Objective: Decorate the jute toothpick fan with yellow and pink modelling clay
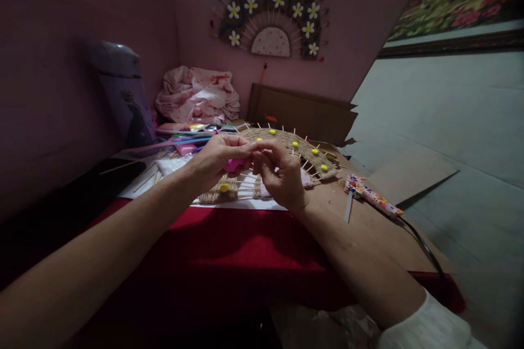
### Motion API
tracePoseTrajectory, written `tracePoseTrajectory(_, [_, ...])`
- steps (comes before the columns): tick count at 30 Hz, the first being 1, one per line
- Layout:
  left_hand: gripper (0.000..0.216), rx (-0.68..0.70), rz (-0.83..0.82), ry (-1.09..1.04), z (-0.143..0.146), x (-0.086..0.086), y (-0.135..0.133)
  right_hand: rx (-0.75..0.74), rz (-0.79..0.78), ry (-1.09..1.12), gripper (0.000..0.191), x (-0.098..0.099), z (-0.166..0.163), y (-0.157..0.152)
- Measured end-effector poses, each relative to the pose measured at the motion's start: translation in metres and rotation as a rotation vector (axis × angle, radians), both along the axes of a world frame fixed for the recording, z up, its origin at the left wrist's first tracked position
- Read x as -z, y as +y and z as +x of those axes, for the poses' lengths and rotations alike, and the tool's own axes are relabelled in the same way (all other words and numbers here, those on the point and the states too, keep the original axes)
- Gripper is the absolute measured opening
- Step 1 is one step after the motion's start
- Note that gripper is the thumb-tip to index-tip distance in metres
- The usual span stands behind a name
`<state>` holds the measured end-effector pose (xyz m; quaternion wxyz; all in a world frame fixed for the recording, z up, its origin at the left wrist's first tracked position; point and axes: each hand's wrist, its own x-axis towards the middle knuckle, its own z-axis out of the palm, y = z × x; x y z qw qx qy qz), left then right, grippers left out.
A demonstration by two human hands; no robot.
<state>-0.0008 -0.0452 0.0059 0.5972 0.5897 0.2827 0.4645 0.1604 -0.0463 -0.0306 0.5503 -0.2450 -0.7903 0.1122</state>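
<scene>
My left hand (229,152) and my right hand (280,172) meet above the table, with fingertips pinched together. A bright pink lump (234,166) shows under the curled fingers of my left hand. What my right fingertips pinch is too small to make out. Behind and below my hands lies a half-round craft piece (305,148), woven of brown twine over thin sticks and dotted with yellow discs. One yellow disc (224,188) sits on its near left end. My right hand partly hides a pale inner panel (307,177).
A patterned glue gun (372,196) with a black cord lies at the right on brown cardboard (385,240). Colored sticks, plastic bags and a crumpled pink cloth (200,95) are at the back left. A red cloth (237,240) covers the front edge. A flowered half-round decoration (278,1) hangs on the wall.
</scene>
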Motion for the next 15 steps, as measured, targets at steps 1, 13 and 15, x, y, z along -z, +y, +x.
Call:
tracePoseTrajectory(1, [0.027,0.001,-0.001,-0.004,0.0000,0.0002,0.0001,0.000,-0.006,0.000,0.011,0.0005,0.0000,0.0003])
tracePoseTrajectory(13, [0.035,0.016,-0.030,-0.040,0.0003,0.0034,0.0015,-0.018,-0.004,0.065,0.012,0.0019,-0.0022,0.0024])
tracePoseTrajectory(15, [0.035,0.017,-0.027,-0.036,0.0002,0.0036,0.0018,-0.013,-0.009,0.062,0.012,0.0027,-0.0019,0.0028])
